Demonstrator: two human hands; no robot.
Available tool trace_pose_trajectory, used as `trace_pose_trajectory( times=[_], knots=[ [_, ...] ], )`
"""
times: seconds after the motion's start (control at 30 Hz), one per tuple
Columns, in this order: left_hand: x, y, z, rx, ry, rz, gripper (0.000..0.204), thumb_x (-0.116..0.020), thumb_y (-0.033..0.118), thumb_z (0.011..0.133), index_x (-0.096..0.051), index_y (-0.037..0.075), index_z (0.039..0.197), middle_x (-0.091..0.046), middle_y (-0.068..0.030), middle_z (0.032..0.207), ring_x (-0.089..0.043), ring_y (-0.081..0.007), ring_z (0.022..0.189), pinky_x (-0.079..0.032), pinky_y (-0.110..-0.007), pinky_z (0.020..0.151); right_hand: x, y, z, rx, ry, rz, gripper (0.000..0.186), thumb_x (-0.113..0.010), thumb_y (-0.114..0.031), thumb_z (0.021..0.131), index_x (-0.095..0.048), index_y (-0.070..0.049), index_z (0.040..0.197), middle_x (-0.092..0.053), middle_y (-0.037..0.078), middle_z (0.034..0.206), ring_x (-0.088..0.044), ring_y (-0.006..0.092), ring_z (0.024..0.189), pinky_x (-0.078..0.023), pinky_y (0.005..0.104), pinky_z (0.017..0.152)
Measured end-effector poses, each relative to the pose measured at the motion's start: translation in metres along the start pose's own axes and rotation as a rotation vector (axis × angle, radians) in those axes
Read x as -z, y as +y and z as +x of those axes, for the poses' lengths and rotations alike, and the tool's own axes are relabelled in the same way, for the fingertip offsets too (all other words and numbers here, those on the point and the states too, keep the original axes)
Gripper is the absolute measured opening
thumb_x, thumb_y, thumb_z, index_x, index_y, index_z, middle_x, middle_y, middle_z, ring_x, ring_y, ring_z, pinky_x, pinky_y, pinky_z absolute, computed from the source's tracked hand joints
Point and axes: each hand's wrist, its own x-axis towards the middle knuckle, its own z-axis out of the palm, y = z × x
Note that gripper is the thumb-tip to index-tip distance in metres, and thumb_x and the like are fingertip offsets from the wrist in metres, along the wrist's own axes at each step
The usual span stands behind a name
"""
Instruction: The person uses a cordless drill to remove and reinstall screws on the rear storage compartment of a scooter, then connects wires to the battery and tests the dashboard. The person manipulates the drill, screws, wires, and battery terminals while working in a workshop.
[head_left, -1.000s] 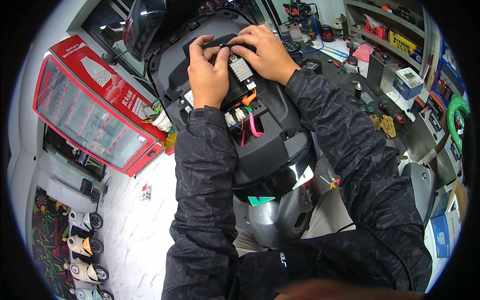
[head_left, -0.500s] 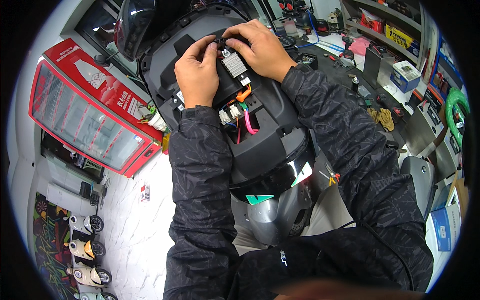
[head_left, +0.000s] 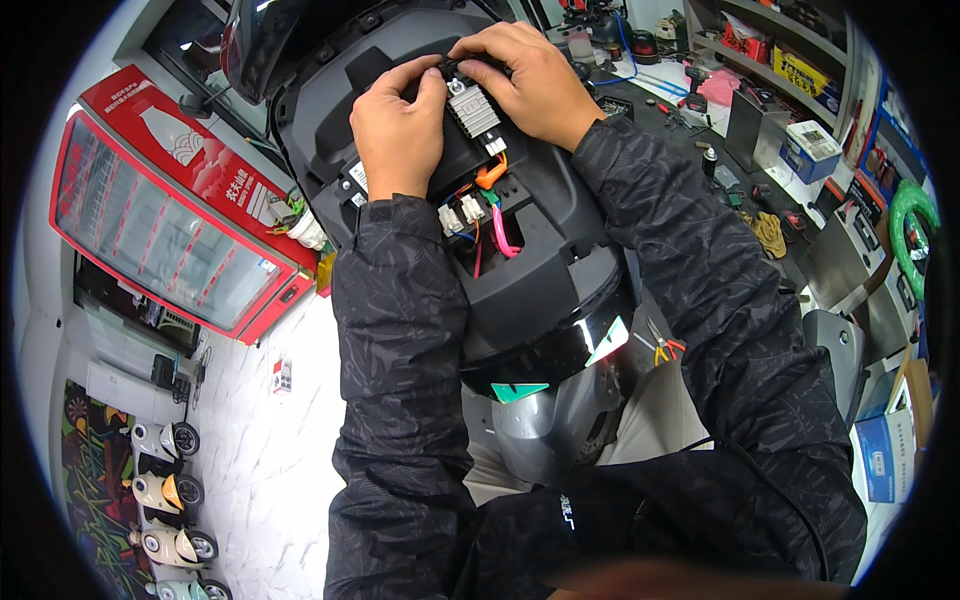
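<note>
Thumb and index finger of my left hand (head_left: 400,135) are pinched together at a small dark part, mostly hidden. My right hand (head_left: 538,88) is closed at the same dark part from the other side. Just below the fingertips a silver finned module (head_left: 473,111) lies on the black body panel (head_left: 535,295) of a scooter. Its white plug leads to wires with an orange sleeve (head_left: 491,176). White connectors (head_left: 461,216) and a pink cable (head_left: 505,233) show in the panel's opening nearer me.
Pliers (head_left: 662,350) with red and yellow handles lie right of the scooter. A workbench (head_left: 745,200) holds tools, a spray can (head_left: 709,160) and a cardboard box (head_left: 812,150). Left stands a red display fridge (head_left: 170,210); several small scooters (head_left: 165,490) line the far left.
The view has shifted slightly. Both hands stay at the far end of the finned module, with the fingertips still close together.
</note>
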Motion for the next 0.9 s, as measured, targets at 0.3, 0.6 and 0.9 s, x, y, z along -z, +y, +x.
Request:
trace_pose_trajectory(
  times=[0.3, 0.6, 0.9],
  knots=[
    [0.000, 0.003, -0.001, -0.040, 0.044, 0.070, 0.027, -0.073, 0.023, 0.093, -0.083, 0.002, 0.106, -0.081, -0.0162, 0.091, -0.077, -0.0243, 0.078, -0.059, -0.034, 0.080, 0.002, 0.000, 0.002, 0.041, -0.022, -0.032, 0.019, -0.073, -0.016, 0.098, -0.078, -0.008, 0.115, -0.075, 0.007, 0.109, -0.068, 0.0278, 0.104, -0.054, 0.0385, 0.093],
    [0.002, 0.007, -0.001, -0.045, 0.014, 0.120, 0.028, -0.073, 0.023, 0.093, -0.083, 0.000, 0.105, -0.081, -0.0161, 0.089, -0.078, -0.0248, 0.080, -0.059, -0.034, 0.081, 0.011, -0.011, 0.005, -0.023, 0.005, 0.097, 0.017, -0.072, -0.013, 0.095, -0.076, -0.001, 0.107, -0.072, 0.016, 0.100, -0.067, 0.0360, 0.101, -0.053, 0.0434, 0.091],
    [0.001, 0.007, -0.001, -0.011, 0.024, 0.093, 0.029, -0.073, 0.023, 0.092, -0.082, -0.002, 0.104, -0.081, -0.0166, 0.088, -0.078, -0.0238, 0.080, -0.059, -0.034, 0.080, 0.010, -0.008, 0.004, -0.014, -0.018, 0.080, 0.016, -0.070, -0.014, 0.098, -0.075, -0.004, 0.110, -0.071, 0.013, 0.104, -0.067, 0.0343, 0.100, -0.054, 0.0425, 0.089]
  ],
)
